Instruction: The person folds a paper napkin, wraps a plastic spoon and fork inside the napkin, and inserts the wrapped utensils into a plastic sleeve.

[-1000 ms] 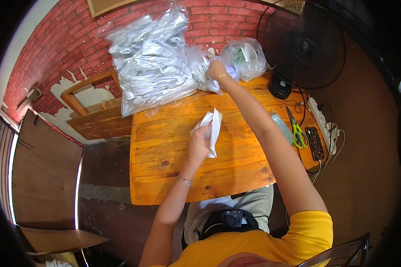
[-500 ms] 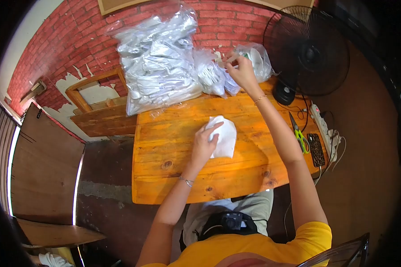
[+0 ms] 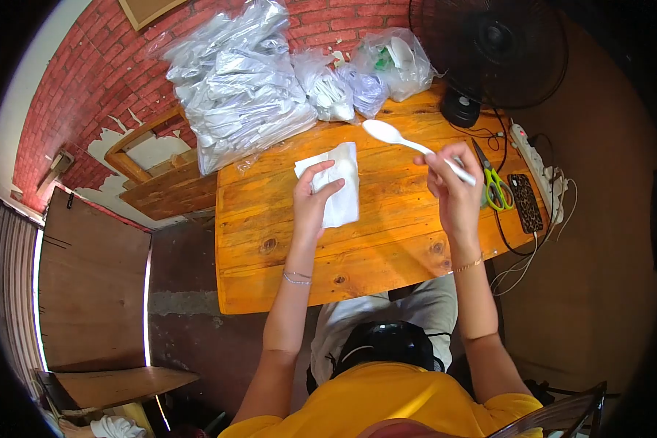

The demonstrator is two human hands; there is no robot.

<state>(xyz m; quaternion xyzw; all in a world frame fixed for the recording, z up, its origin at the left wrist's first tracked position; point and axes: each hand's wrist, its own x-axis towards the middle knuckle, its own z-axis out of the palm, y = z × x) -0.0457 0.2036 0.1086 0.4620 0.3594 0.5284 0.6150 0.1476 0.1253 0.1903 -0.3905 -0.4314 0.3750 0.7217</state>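
In the head view, the wooden table (image 3: pixel 259 201) is the landmark. The left hand (image 3: pixel 314 193) is over the middle of the table, gripping folded white paper (image 3: pixel 346 191), with the thumb and a finger visible on its upper face. Whether the paper touches the table, I cannot tell. The right hand (image 3: pixel 455 191) is over the right part of the table, its fingers closed around the handle of a white spoon (image 3: pixel 382 131); the bowl points left, apart from the paper.

Along the far edge of the table, from left to right, are a large plastic bag (image 3: pixel 241 106), a small bag of white utensils (image 3: pixel 329 95), a pale purple bag (image 3: pixel 368 92), a clear bag (image 3: pixel 412 77) and a fan (image 3: pixel 460 109). At the table's right side are green-handled scissors (image 3: pixel 497 191), a phone (image 3: pixel 525 204) and a power strip (image 3: pixel 537 169).
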